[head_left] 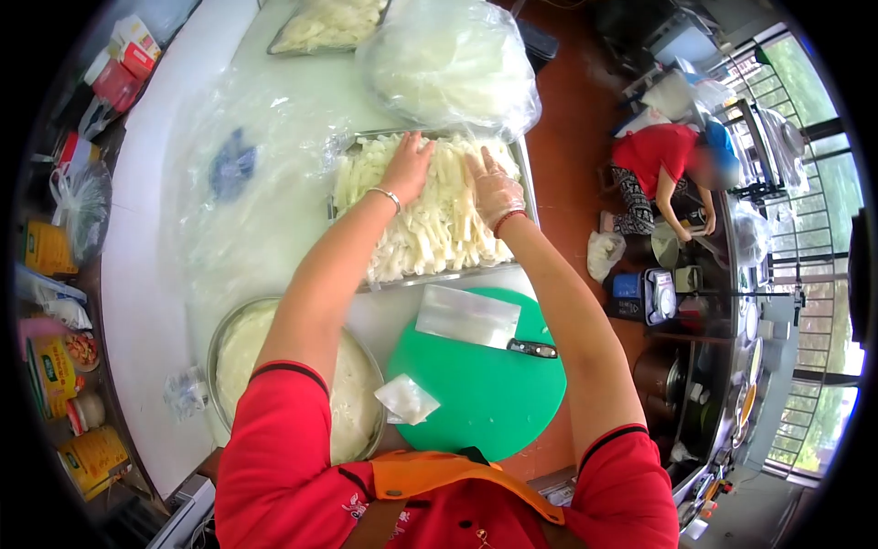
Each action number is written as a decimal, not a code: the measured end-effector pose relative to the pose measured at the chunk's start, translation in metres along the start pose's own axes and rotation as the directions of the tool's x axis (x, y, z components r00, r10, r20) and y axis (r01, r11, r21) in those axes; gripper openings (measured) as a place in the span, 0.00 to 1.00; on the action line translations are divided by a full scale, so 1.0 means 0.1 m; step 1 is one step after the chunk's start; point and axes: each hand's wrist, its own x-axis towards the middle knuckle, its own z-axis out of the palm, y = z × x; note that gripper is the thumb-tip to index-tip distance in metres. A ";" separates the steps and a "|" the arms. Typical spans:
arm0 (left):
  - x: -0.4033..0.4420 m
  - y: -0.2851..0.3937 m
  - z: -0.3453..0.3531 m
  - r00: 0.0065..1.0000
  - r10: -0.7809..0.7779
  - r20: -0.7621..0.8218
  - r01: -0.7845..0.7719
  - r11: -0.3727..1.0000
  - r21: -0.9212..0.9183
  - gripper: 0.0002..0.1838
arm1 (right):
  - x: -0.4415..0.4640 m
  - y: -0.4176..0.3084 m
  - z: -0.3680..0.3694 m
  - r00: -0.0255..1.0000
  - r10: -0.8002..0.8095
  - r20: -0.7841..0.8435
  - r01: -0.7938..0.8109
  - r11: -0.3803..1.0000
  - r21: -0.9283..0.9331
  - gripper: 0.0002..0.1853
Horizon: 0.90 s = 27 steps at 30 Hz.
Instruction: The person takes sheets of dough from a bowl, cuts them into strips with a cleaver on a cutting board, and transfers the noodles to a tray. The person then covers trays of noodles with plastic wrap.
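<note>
A metal tray [430,281] is heaped with pale, cut strips that look like thick noodles [439,224], mostly lying lengthwise. My left hand [409,168], wearing a bracelet, rests on the strips near the tray's far side with its fingers stretched out. On the right part of the heap lies my right hand [497,194] in a clear plastic glove, fingers spread. Nearer to me, a cleaver [469,316] with a dark handle lies on a round green cutting board [476,403]. A small clear plastic piece [407,399] sits at the board's left edge.
Left of the board stands a round metal pan [366,361] of pale, smooth stuff. Beyond the tray are a large clear plastic bag [453,69] of pale contents and a second tray [329,27]. Packages line a shelf at left. Another person [654,160] bends over at right.
</note>
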 end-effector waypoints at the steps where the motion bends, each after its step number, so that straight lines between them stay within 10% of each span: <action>1: 0.00 0.02 -0.09 0.999 0.035 0.007 -0.034 0.998 -0.048 0.30 | -0.09 0.03 -0.02 0.998 0.060 0.002 -0.060 0.993 0.105 0.34; 6: -0.56 0.25 -0.65 0.941 0.291 -0.172 -0.297 0.955 -0.013 0.22 | -1.13 0.08 -0.04 0.949 0.005 -0.315 0.145 0.880 0.452 0.14; 9: -1.38 0.50 -0.98 0.988 0.099 0.116 -0.045 0.916 -0.399 0.17 | -2.02 -0.15 -0.22 0.983 0.175 0.049 -0.127 0.464 0.877 0.05; 12: -2.29 0.70 -1.00 0.908 0.165 0.386 0.016 0.906 -0.424 0.14 | -2.88 -0.20 0.34 0.914 0.081 0.398 -0.395 -0.053 0.917 0.06; 15: -3.02 1.00 -0.95 0.872 0.101 0.480 0.109 0.914 -0.390 0.14 | -3.51 -0.52 0.58 0.836 0.042 0.547 -0.548 0.089 0.832 0.08; 17: -3.37 1.14 -0.82 0.926 0.072 0.370 0.044 0.954 -0.296 0.16 | -3.82 -0.69 0.98 0.963 -0.043 0.268 -0.250 0.242 0.938 0.11; 19: -3.46 1.36 -0.90 0.917 0.060 0.395 -0.017 0.994 -0.112 0.16 | -3.84 -0.91 0.88 0.947 -0.033 0.320 -0.302 0.250 0.920 0.14; 21: -3.51 1.56 -0.88 0.907 0.035 0.420 -0.049 0.999 0.023 0.16 | -3.70 -1.21 0.67 0.732 0.057 0.679 -0.681 0.087 0.727 0.18; 27: -3.61 1.57 -0.71 0.927 0.080 0.366 -0.120 0.989 0.087 0.09 | -3.63 -1.61 0.95 0.900 0.260 0.351 -0.436 0.517 0.736 0.20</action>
